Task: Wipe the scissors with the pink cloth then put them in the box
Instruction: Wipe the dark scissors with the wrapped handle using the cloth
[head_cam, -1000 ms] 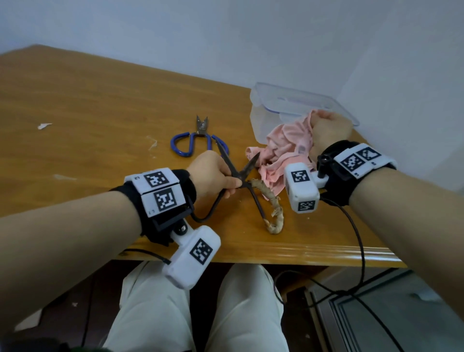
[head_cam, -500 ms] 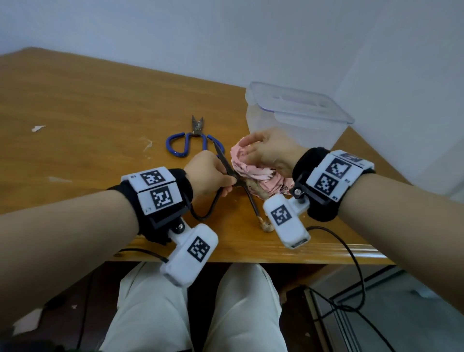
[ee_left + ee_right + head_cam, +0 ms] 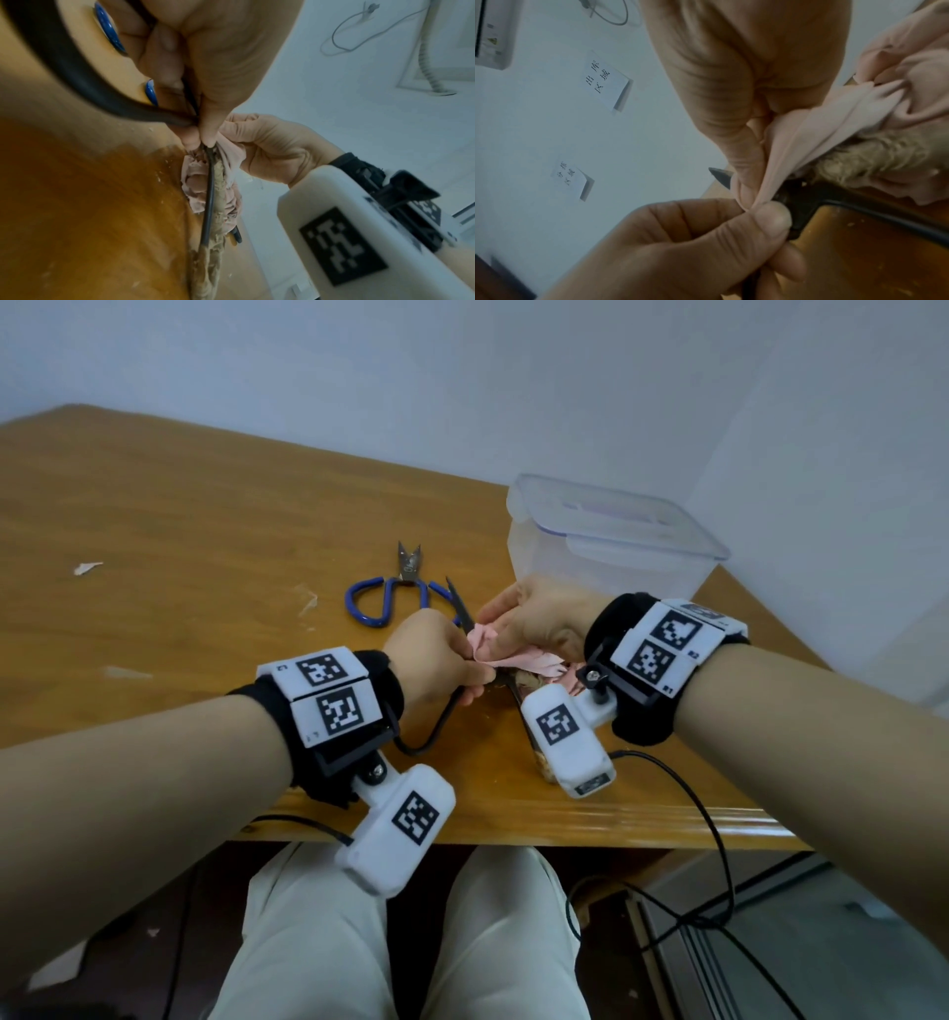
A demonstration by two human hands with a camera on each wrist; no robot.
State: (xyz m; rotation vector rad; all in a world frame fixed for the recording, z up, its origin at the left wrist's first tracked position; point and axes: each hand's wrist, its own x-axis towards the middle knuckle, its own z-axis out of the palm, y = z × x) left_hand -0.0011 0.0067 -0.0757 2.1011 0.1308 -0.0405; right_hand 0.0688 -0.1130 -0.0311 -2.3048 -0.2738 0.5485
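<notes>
Black scissors [image 3: 458, 603] with a tan cord-wrapped handle [image 3: 218, 203] lie low over the table's front edge. My left hand [image 3: 470, 680] pinches them near the pivot [image 3: 800, 203]. Just right of it, my right hand [image 3: 488, 634] pinches the pink cloth [image 3: 518, 660] folded around one blade. The dark blade tip [image 3: 721, 175] pokes out past the cloth [image 3: 834, 121]. More cloth [image 3: 195, 182] bunches under the handles. The clear plastic box [image 3: 606, 541] stands behind my right hand, with its top open.
Blue-handled scissors [image 3: 390, 598] lie on the wooden table [image 3: 205, 557] just behind my left hand. A white scrap [image 3: 87, 568] sits far left. Walls close off the back and right. Cables hang below the table edge [image 3: 714, 839].
My right hand carried the pink cloth from beside the box to the scissors and now pinches it around a blade. My left hand kept its hold on the scissors.
</notes>
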